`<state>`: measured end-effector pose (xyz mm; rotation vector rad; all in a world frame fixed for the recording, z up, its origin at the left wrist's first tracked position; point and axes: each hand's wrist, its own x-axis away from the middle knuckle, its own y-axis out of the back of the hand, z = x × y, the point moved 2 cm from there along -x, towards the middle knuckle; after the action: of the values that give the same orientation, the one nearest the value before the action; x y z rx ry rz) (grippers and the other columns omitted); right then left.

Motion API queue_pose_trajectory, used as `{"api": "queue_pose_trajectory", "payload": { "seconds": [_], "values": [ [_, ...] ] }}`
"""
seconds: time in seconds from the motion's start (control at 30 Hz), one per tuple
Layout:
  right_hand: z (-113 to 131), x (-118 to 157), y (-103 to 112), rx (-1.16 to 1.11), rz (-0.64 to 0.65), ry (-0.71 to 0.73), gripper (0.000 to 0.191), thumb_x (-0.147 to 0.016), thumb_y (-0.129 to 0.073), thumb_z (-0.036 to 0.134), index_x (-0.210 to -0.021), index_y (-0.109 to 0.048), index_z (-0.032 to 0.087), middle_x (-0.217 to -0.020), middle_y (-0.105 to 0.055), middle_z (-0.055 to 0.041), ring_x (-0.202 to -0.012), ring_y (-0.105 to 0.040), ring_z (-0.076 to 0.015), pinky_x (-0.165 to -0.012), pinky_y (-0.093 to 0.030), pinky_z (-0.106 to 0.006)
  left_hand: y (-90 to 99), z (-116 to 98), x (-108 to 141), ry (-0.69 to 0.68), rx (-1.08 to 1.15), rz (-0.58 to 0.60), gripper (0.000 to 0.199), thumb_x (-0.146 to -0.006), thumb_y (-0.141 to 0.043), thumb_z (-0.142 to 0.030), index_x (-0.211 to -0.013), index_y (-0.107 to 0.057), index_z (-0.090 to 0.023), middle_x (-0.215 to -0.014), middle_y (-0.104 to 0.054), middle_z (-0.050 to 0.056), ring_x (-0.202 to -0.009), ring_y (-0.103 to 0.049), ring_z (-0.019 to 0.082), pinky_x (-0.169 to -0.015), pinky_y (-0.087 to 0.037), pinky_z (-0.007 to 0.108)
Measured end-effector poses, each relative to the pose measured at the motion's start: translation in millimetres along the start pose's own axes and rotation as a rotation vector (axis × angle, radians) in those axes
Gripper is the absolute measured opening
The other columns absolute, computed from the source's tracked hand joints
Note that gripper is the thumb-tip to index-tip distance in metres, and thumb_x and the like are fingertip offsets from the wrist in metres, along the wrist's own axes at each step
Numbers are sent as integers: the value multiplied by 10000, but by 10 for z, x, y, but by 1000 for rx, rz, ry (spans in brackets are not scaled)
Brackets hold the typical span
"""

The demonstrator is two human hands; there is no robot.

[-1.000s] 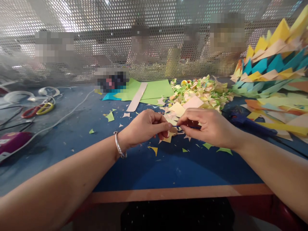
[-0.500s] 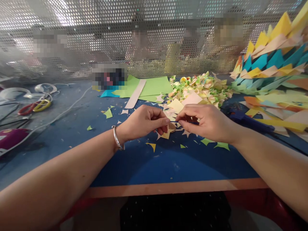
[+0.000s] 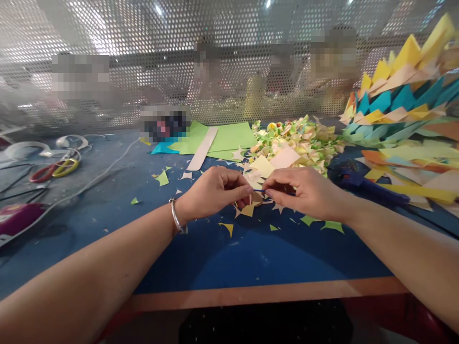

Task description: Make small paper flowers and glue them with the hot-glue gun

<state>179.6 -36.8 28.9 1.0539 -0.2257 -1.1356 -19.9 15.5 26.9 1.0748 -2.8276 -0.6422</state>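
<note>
A thin dark blue stick (image 3: 258,190) spans the small gap between my two hands, just over the table. My right hand (image 3: 308,193) pinches it between thumb and forefinger, the other fingers curled in. My left hand (image 3: 222,193) is closed too, thumb against forefinger, at the stick's other end. From its fingertips hangs a narrow pale paper strip (image 3: 250,198); how it meets the stick is hidden. Under and behind the hands lie star-shaped paper scraps and a cream paper square (image 3: 263,166), beside a pink paper square (image 3: 286,157).
A heap of curled paper pieces (image 3: 297,136) lies behind my right hand. Farther right are a dark blue glue gun (image 3: 373,185) and a layered folded-paper piece (image 3: 398,98). Green sheets (image 3: 233,135) lie behind, scissors (image 3: 66,167) and cables left. A perforated metal screen (image 3: 229,91) stands behind.
The whole view has shifted slightly, so the table and hands sit lower in the picture. Both hands keep the same pinch around the stick and strip.
</note>
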Motion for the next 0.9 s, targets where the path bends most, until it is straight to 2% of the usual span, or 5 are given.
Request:
{"api": "queue_pose_trajectory", "payload": {
  "seconds": [0.3, 0.63, 0.77, 0.9],
  "values": [
    [-5, 13, -7, -101, 27, -59, 162, -903, -565, 261, -822, -673, 172, -669, -622, -1, -559, -552, -102, -507, -398, -228, 11, 26, -3, -27, -66, -11, 224, -888, -625, -296, -772, -707, -122, -713, -712, 49, -642, -688, 123, -626, -564, 229],
    [6, 4, -1, -49, 7, -39, 173, -908, -549, 250, -819, -674, 172, -661, -626, 0, -541, -547, -95, -486, -408, -216, 12, 26, -14, -87, -150, -37, 275, -917, -592, -322, -744, -688, -131, -714, -711, 56, -621, -646, 109, -597, -516, 228],
    [22, 7, 7, -31, -62, -30, 130, -903, -579, 231, -826, -672, 182, -647, -617, 15, -533, -546, -88, -489, -419, -213, -2, 44, -25, -76, -84, -92, 219, -902, -615, -288, -751, -667, -137, -705, -707, 40, -616, -633, 94, -591, -501, 211],
    [62, 12, 54, 87, -256, 34, 84, -893, -600, 210, -865, -673, 178, -782, -671, -35, -659, -617, -129, -584, -489, -250, -2, 56, -31, -60, -19, -167, 198, -902, -624, -269, -765, -655, -129, -701, -705, 35, -630, -638, 87, -614, -508, 201]
  ]
}}
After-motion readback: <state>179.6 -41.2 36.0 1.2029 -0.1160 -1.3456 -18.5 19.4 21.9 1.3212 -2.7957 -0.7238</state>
